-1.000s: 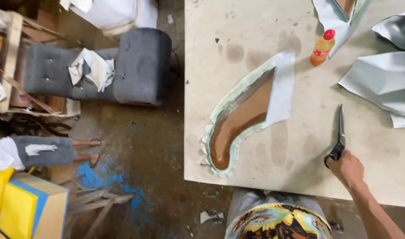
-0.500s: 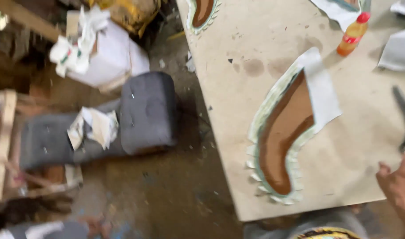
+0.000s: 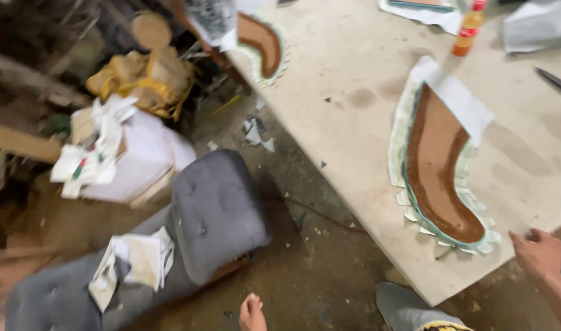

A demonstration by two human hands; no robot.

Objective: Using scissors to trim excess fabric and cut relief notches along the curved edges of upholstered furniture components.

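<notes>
Right hand: the person's right hand (image 3: 539, 252) rested at the near edge of the pale, stained worktable (image 3: 354, 141), fingers loosely curled and spread on the surface — it gripped nothing.
Left hand: what may have been the left hand (image 3: 251, 314) showed only as a small blurred shape at the bottom edge, over the floor; whether it was open or closed could not be told, and it could as well have been a foot.
Nearest piece: the curved brown leather-like panel with a pale green notched border (image 3: 438, 171) lay flat on the worktable, just beside the right hand, its narrow lower tip near the fingers but not touching them.
Backing: a white paper sheet (image 3: 461, 101) lay under the panel's upper end.
Second piece: a smaller curved brown panel with a pale scalloped edge (image 3: 262, 40) lay at the far corner of the worktable — well apart from the hand.
Bottle: an orange plastic bottle with a red cap (image 3: 469, 27) stood upright near the table's far side.
Blade: a dark pointed tool (image 3: 556, 81) lay at the right edge, partly cut off.
Floor: a grey tufted cushioned seat (image 3: 213, 214) lay beside the table with crumpled white paper (image 3: 136, 260) on it.
</notes>
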